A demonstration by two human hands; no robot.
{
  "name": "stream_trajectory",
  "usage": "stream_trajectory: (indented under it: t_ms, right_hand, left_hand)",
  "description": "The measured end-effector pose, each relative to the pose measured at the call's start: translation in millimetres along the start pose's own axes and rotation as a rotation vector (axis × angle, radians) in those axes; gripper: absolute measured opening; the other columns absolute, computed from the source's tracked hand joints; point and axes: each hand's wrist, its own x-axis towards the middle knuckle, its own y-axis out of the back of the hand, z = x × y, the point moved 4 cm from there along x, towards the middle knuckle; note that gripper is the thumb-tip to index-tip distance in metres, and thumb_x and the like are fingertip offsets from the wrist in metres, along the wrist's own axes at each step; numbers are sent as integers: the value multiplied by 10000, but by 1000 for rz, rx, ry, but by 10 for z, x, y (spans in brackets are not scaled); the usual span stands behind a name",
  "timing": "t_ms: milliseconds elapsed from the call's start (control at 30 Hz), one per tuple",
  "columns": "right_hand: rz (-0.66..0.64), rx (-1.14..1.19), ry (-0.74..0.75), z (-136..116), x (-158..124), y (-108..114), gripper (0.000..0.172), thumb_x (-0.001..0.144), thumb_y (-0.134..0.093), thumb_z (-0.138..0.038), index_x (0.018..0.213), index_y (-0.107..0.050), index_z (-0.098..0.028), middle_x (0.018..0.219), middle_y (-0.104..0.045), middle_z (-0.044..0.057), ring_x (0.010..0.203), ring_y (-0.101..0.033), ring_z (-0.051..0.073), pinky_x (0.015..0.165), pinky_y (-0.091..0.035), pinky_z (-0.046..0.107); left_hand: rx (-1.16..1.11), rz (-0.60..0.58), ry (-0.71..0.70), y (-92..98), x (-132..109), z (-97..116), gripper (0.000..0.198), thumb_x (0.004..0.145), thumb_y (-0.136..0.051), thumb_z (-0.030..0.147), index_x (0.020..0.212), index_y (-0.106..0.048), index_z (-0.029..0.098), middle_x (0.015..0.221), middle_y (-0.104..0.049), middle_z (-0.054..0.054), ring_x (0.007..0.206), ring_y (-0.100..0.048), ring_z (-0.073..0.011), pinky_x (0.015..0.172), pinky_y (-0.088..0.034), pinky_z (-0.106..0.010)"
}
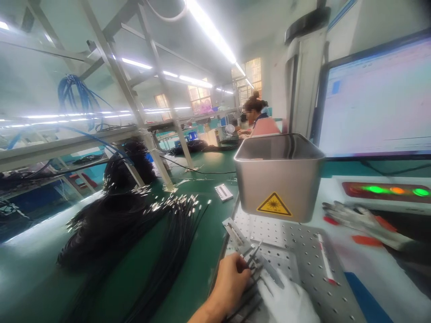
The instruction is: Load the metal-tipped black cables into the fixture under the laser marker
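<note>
My bare left hand [230,283] rests at the left edge of a perforated metal plate [303,244], its fingers curled over a small bunch of thin black cables [252,264] with metal tips. My right hand [286,301], in a white glove, lies right beside it at the bottom edge of the picture, one finger stretched along the same cables and pinching them. The cable tips point up toward a small metal fixture [235,232] on the plate. How the cables run under my hands is hidden.
A metal laser hood [279,177] with a yellow warning label stands just behind the plate. Large bundles of black cables [134,224] cover the green bench on the left. On the right are a monitor [377,96], a lit button panel [387,190] and a spare glove [362,222]. Another person [257,114] works far behind.
</note>
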Motion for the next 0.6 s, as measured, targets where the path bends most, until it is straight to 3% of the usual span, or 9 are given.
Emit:
stream_trajectory:
  t_ms: [233,367,600]
  right_hand:
    - [-10,-2,-25,4,12,1,483,890,-510,-225,1343,-582,-375,1363,-551,-4,1142,-570,331,795,-547,407]
    - [-45,14,-21,7,21,1,496,881,-508,-211,1333,-585,-400,1373,-539,-19,1165,-554,346,806,-553,436]
    - [-171,49,14,-40,75,114,568,777,-595,-272,1332,-584,-392,1434,-477,-33,1261,-461,384,857,-530,490]
  left_hand:
    - [189,54,-47,-80,-60,59,142,660,-538,44,688,-569,180,764,-600,-6,776,-538,-158,685,-365,-250]
    - [206,23,-1,-94,-35,55,132,673,-547,59,714,-601,172,812,-619,-27,828,-562,-176,717,-384,-256]
    - [159,-36,9,-69,22,21,127,642,-582,67,637,-541,188,719,-588,1,808,-579,-187,699,-383,-267]
